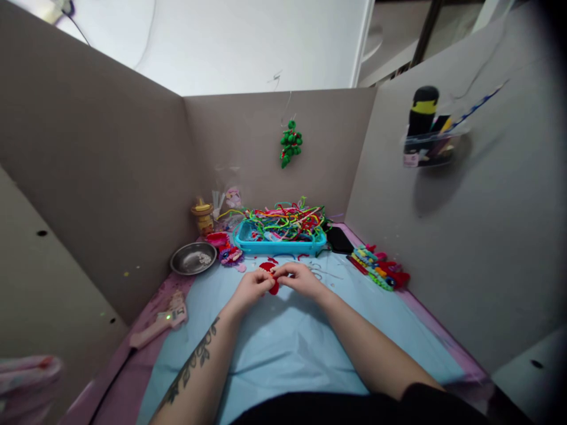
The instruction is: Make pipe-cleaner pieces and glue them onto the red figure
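Observation:
My left hand (253, 284) and my right hand (302, 280) meet above the blue table cover, fingertips pinched together. Between them is a small fuzzy red craft piece (274, 288), partly covered by the fingers; both hands grip it. Its exact form is too small to make out. Just beyond the hands lie a few short red scraps (271, 260). Thin grey loops (315, 270), perhaps wire or scissors, rest right of the right hand.
A turquoise tray (280, 248) heaped with colourful pipe cleaners (290, 221) stands behind the hands. Leftward are a metal bowl (182, 261) with small pale bits and a corded pink glue gun (162, 321). Rightward lie a black phone (339, 241) and fuzzy colourful crafts (376, 268). Grey panels (274, 189) enclose the table.

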`<state>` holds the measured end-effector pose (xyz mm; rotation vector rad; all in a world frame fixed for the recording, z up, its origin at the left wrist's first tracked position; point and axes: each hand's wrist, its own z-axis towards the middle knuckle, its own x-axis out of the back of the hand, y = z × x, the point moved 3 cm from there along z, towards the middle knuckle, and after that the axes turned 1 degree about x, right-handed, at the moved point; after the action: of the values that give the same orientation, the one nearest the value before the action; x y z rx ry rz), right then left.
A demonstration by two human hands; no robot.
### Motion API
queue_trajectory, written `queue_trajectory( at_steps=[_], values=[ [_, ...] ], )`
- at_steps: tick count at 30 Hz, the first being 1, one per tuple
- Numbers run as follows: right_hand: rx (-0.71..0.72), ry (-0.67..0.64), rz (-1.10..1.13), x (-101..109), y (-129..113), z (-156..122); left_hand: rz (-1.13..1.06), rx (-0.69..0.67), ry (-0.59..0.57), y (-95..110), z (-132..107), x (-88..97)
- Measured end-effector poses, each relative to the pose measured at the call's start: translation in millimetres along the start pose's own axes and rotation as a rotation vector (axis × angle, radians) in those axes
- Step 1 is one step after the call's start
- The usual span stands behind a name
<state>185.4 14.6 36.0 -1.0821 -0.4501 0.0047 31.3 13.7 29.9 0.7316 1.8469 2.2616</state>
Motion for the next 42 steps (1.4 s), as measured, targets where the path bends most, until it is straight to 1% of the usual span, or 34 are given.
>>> queue_trajectory(
  at_steps=[6, 9, 11, 15, 16, 18, 20, 23, 27, 29, 31, 34, 38, 42],
  values=[
    [0.081, 0.011, -0.025, 1.9, 0.7, 0.3, -0.085, 0.031, -0.068, -1.0, -1.5, -1.7],
    [0.092, 0.029, -0.046, 0.8, 1.3, 0.4, -0.094, -0.002, -0.084, 1.4, -1.1, -3.8],
    [0.069, 0.047, -0.064, 0.1, 1.0, 0.3, -0.044, -0.038, -0.038, 1.3, 0.1, -4.4],
    [-0.001, 0.073, -0.071, -0.8, 0.3, 0.0, 0.196, -0.146, 0.148, -3.3, 1.3, -3.5],
    [-0.013, 0.071, -0.071, -1.3, 0.6, 0.0, 0.262, -0.183, 0.171, -4.3, 1.2, -4.0],
    [-0.040, 0.056, -0.069, -3.0, 2.9, 0.2, 0.368, -0.248, 0.182, -6.1, 0.9, -5.5],
    [-0.068, 0.045, -0.061, -5.4, 7.1, 0.5, 0.411, -0.273, 0.177, -7.5, 1.4, -6.5],
    [-0.104, 0.067, -0.054, -8.0, 14.5, 1.7, 0.337, -0.205, 0.155, -11.3, 4.7, -5.1],
    [-0.185, 0.155, -0.022, -6.3, 22.8, 4.0, 0.116, -0.048, 0.056, -19.6, 9.5, -2.2],
    [-0.219, 0.195, 0.003, -4.3, 24.9, 4.5, 0.083, -0.015, 0.032, -21.9, 10.2, -1.2],
    [-0.236, 0.208, 0.011, -3.3, 25.4, 4.6, 0.102, -0.011, 0.047, -22.2, 9.8, -0.4],
    [-0.229, 0.195, -0.020, -4.0, 24.4, 4.5, 0.124, -0.031, 0.105, -20.0, 8.6, 0.0],
    [-0.192, 0.199, -0.149, -6.3, 22.0, 4.6, 0.145, -0.063, 0.186, -17.6, 7.4, 0.4],
    [-0.179, 0.234, -0.269, -7.8, 20.1, 4.4, 0.157, -0.060, 0.219, -17.7, 6.9, 0.7]
  ],
)
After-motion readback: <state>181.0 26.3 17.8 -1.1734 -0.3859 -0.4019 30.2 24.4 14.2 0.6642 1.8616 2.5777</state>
